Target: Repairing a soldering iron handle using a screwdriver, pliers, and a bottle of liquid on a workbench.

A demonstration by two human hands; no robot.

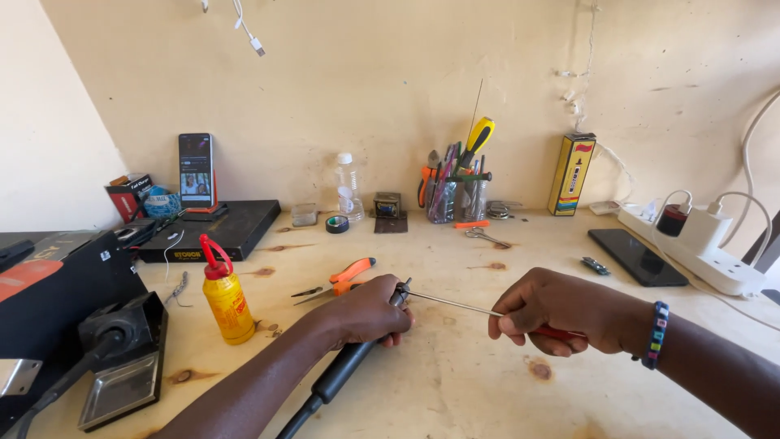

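Note:
My left hand (pixel 370 313) grips a black-handled soldering iron (pixel 345 370) near its front end, low over the wooden bench. The iron's cable runs down to the bottom edge. My right hand (pixel 561 313) is closed on a red-handled screwdriver (pixel 455 304). Its thin metal shaft points left and its tip meets the head of the iron beside my left fingers. A beaded bracelet (pixel 656 331) is on my right wrist. Orange-handled pliers (pixel 345 276) lie just behind my left hand.
A yellow bottle with a red cap (pixel 226 297) stands left, beside a black iron stand with a metal tray (pixel 122 362). A dark phone (pixel 638 256) and a white power strip (pixel 703 248) lie right. A tool cup (pixel 447 191), clear bottle (pixel 349 187) and propped phone (pixel 196 171) line the wall.

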